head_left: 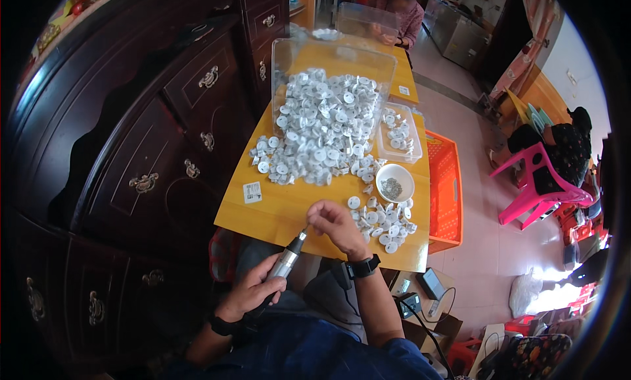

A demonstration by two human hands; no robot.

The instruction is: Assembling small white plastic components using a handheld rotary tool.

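At yellow table point(276, 212), six o'clock edge: left hand point(261, 286), clamped around electric screwdriver point(286, 261), tip toward one o'clock. Right hand point(334, 226), fingertips together beside tip; anything pinched, cannot tell. Step, apparently: loading tip; next calls for steady alignment. White parts point(389, 223): right hand's three o'clock.

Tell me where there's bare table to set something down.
On the yellow table, a bare patch lies between the square label, the large heap of white parts and the right hand. The near right is crowded by the white bowl and a smaller pile of parts.
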